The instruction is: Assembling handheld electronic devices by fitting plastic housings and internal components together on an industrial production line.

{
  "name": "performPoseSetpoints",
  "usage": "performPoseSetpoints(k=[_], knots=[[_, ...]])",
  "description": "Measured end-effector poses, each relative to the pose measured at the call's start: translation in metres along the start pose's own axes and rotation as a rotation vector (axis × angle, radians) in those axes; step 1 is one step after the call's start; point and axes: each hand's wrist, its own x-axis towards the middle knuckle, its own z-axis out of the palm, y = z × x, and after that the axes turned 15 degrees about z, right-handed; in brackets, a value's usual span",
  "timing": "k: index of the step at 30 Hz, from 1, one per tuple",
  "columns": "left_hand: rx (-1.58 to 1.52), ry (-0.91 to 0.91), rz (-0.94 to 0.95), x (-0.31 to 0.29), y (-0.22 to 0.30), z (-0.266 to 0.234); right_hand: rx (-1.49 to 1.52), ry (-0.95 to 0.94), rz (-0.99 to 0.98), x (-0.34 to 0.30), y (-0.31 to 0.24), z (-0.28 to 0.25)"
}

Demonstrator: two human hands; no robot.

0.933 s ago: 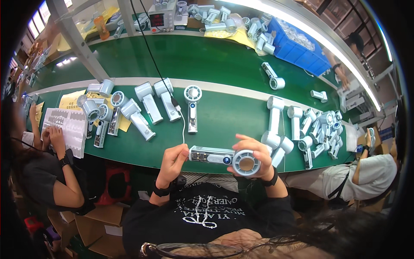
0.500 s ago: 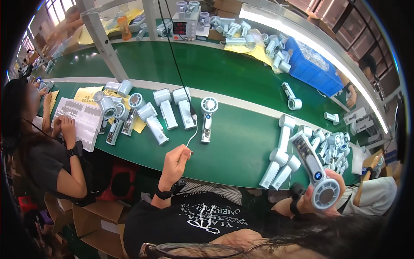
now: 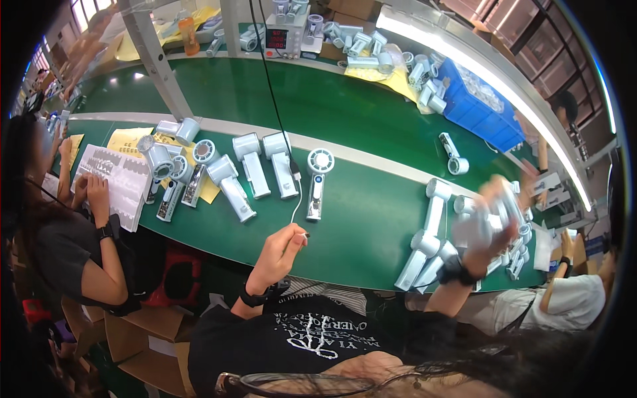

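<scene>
My left hand [image 3: 277,255] is closed in a pinch on the plug end of a white charging cable [image 3: 296,209], just over the table's near edge. The cable joins a black lead hanging from above. Just beyond this hand, a light-blue handheld fan [image 3: 316,192] lies with its round head away from me and its clear-fronted handle toward me. My right hand [image 3: 494,242], smeared by motion, is over the fan pile on the right. A blurred pale-blue handheld fan [image 3: 474,225] is in its grip; the fingers are hard to make out.
Several fans [image 3: 249,166] lie left of the cable. More fans [image 3: 418,259] lie near my right arm, beside a heap. A blue bin [image 3: 481,113] stands at the back right, a power supply [image 3: 282,41] at the back. On the left, a co-worker's hands [image 3: 93,189] rest on a white sheet.
My right hand has swung up and inward over the heap with its fan, whose lit display no longer shows. My left hand has shifted slightly right, still pinching the cable.
</scene>
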Motion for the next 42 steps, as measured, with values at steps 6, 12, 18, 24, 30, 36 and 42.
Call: performPoseSetpoints(k=[6, 12, 18, 24, 30, 36, 42], knots=[[0.041, 0.040, 0.102, 0.000, 0.004, -0.010, -0.704, 0.118, 0.365, 0.186, 0.140, 0.040], [0.061, 0.075, 0.077, -0.004, 0.001, -0.025, -1.062, 0.392, 0.226, 0.245, 0.246, 0.021], [0.117, 0.153, 0.007, -0.007, 0.005, -0.033, -0.976, -0.976, -0.102, 0.176, 0.194, 0.145], [0.025, 0.131, -0.095, -0.010, 0.013, -0.029, -1.344, -1.207, 0.258, 0.128, 0.180, 0.161], [-0.039, 0.089, -0.123, -0.016, 0.011, -0.025, -1.088, -0.899, 0.079, 0.100, 0.114, 0.125], [-0.217, 0.114, 0.024, 0.000, 0.009, -0.007, -0.778, -0.465, 0.031, 0.014, 0.087, 0.088], [-0.329, 0.077, 0.019, 0.010, 0.013, 0.018, -0.528, -0.222, -0.034, -0.046, 0.096, 0.066]])
